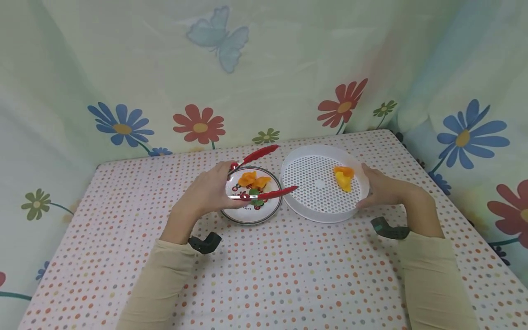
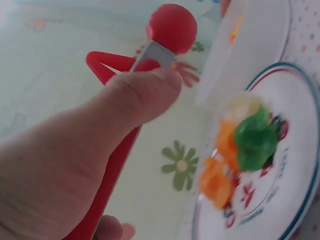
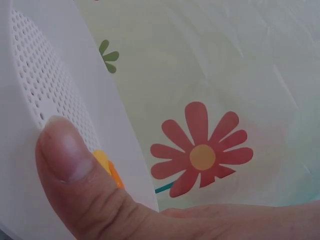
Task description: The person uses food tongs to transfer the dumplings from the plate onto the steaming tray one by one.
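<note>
Holding tongs (image 1: 262,153) over plate (image 1: 236,214): left hand (image 1: 211,187) | gripping sieve (image 1: 311,185) right of plate: right hand (image 1: 383,187) | orange pieces (image 1: 247,178): on plate

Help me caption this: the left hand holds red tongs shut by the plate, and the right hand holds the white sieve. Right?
The tongs are open: the head view shows their red tips apart. The left hand holds them by the plate, and the right hand holds the white sieve.

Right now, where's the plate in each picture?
Head: near the middle, the plate sits left of the white strainer, partly covered by the red tongs.
Left wrist: the plate is lower right, cut off below.
Right wrist: not in it.
Shared landmark: the white strainer, in all three.
</note>
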A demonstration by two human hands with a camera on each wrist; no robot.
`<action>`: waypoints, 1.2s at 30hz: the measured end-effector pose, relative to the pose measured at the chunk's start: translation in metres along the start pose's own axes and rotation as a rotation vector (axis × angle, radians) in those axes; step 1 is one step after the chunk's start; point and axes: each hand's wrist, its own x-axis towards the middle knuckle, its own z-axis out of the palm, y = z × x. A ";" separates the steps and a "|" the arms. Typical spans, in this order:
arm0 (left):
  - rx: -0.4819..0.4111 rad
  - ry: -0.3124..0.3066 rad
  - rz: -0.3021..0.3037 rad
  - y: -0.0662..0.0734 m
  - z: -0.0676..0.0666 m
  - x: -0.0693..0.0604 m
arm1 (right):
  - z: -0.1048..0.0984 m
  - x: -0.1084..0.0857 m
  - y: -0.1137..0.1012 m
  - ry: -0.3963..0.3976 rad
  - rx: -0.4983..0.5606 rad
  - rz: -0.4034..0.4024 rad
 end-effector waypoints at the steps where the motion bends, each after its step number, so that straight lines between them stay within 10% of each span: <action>1: 0.001 0.014 -0.018 -0.004 -0.004 -0.001 | 0.000 0.000 0.000 0.001 0.003 -0.003; 8: -0.028 0.011 -0.115 -0.041 -0.026 -0.012 | -0.002 -0.004 0.003 -0.001 0.015 -0.004; 15: 0.012 -0.092 -0.166 -0.066 -0.020 -0.011 | -0.001 -0.005 0.007 -0.004 0.025 -0.008; 36: 0.056 -0.151 -0.208 -0.076 0.002 -0.003 | -0.003 0.003 0.000 -0.009 -0.015 -0.008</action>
